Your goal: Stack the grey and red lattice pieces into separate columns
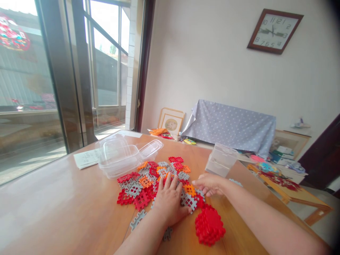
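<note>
A loose pile of red, grey and orange notched plastic squares [142, 199] is spread over the wooden table. My left hand [170, 200] lies palm down on the pile's near right part, fingers spread, holding nothing that shows. At the pile's right edge is my right hand [209, 183], beside an orange square [189, 190]; its fingers are partly curled, and no piece shows in them. Nearer to me, a stack of red squares [209, 225] stands right of my left hand. A grey square [138, 220] lies left of my left wrist, and another is partly hidden by the forearm.
Clear plastic containers [119, 159] stand behind the pile on the left, beside papers [87, 158]. Another clear box [221, 159] is behind my right hand. Beyond the table are a cloth-covered object [231, 125] and a low wooden table [292, 191] at right.
</note>
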